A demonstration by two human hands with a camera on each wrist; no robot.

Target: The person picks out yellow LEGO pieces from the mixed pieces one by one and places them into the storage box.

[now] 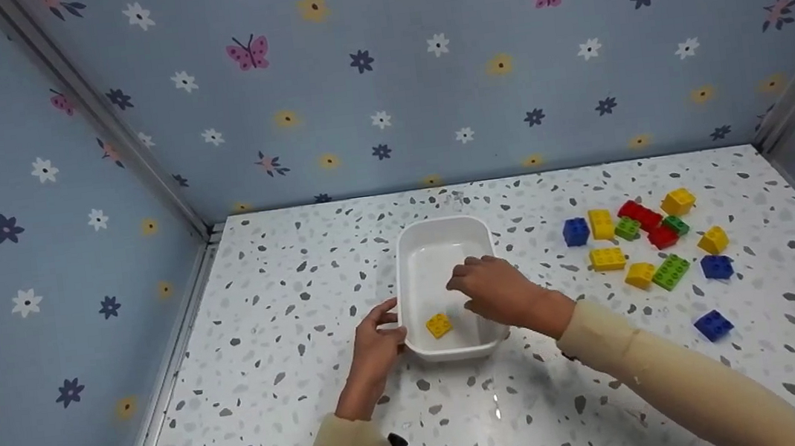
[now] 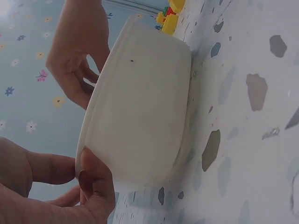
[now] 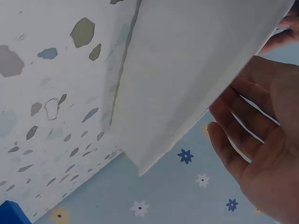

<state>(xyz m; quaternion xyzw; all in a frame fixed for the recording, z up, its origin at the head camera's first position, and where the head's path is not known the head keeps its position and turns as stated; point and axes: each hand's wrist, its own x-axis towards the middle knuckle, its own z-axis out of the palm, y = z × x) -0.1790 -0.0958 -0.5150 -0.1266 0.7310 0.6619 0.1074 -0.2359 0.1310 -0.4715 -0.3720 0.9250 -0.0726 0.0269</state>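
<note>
A white plastic tub point(image 1: 456, 355) stands on the speckled table, with one yellow toy brick point(image 1: 438, 325) lying near its front end. My left hand point(image 1: 376, 341) is at the tub's left side. In the left wrist view, its thumb and a finger pinch the tub's rim point(image 2: 79, 156). Over the tub's right side hangs my right hand point(image 1: 499, 290), fingers bent loosely downward. The right wrist view shows its fingers point(image 3: 229, 144) spread a little apart, with no brick visible among them; the wall of the tub hides some fingertips.
To the right lie several loose bricks: yellow ones point(image 1: 607, 259), red ones point(image 1: 641, 215), green ones point(image 1: 671, 272) and blue ones point(image 1: 576, 232). A single blue brick point(image 1: 713, 325) lies nearer the front. Patterned panels point(image 1: 382, 90) enclose the table at the back and sides.
</note>
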